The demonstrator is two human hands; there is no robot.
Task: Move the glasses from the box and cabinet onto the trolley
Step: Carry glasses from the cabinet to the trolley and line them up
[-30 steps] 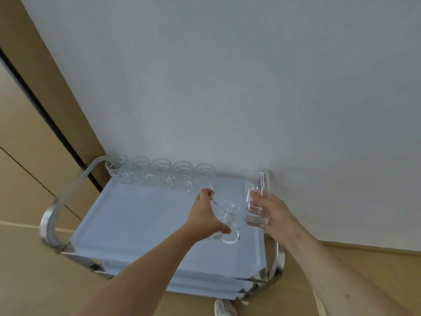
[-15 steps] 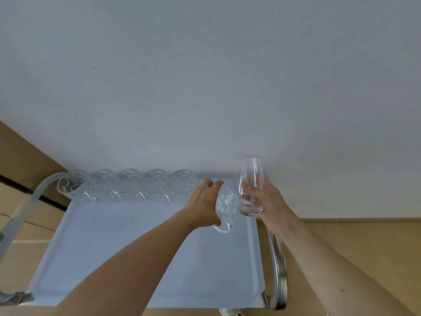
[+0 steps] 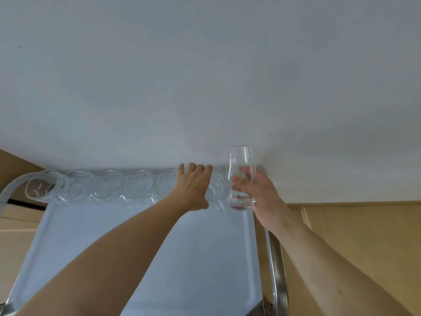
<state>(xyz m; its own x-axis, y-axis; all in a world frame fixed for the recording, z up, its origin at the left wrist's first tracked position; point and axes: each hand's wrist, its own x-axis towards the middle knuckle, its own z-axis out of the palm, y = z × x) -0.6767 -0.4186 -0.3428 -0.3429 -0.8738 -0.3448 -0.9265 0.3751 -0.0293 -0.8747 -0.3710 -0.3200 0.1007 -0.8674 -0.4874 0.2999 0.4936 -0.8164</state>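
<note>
My left hand grips a patterned glass mug at the back of the trolley tray, fingers curled over its rim, thumb beneath. It sits at the right end of a row of five matching mugs along the back edge. I judge the step is seating this one upright, just beside its neighbour at nine o'clock, then letting go without knocking the row. My right hand holds a tall clear tumbler upright at three o'clock of the mug, nearly touching it; the glasses could clink. The white wall stands close behind, and the trolley's steel handle runs along the right edge.
</note>
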